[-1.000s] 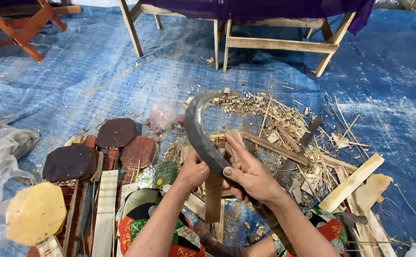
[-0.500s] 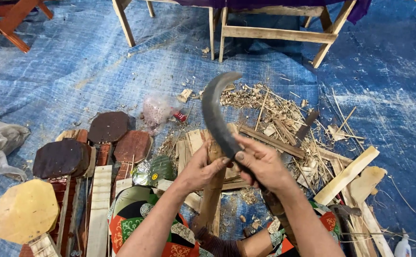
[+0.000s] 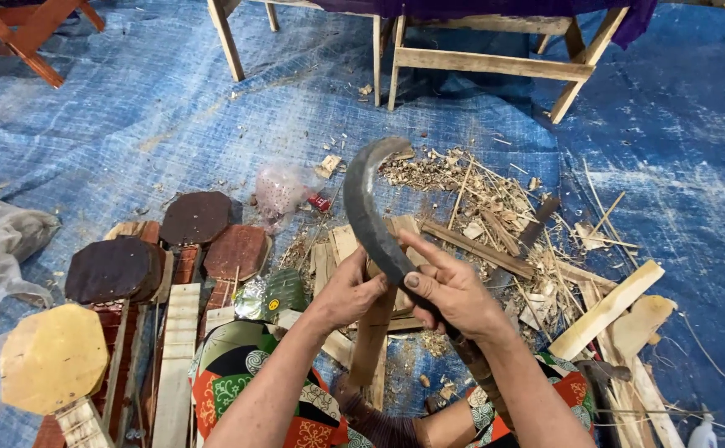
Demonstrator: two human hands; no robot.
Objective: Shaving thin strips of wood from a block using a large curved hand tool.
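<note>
Gripping a curved dark blade (image 3: 368,207) at mid-frame, the right hand (image 3: 454,294) is closed round its lower end, thumb pressed on the back, seemingly to steer the edge. The left hand (image 3: 347,294) is closed on an upright wood strip (image 3: 373,336) right under the blade, apparently steadying it for the cut. Shavings (image 3: 479,199) lie right of centre on the blue tarp (image 3: 130,116). Octagonal wooden pieces (image 3: 114,270) sit at left, with a green foil wrapper (image 3: 271,294) beside them.
</note>
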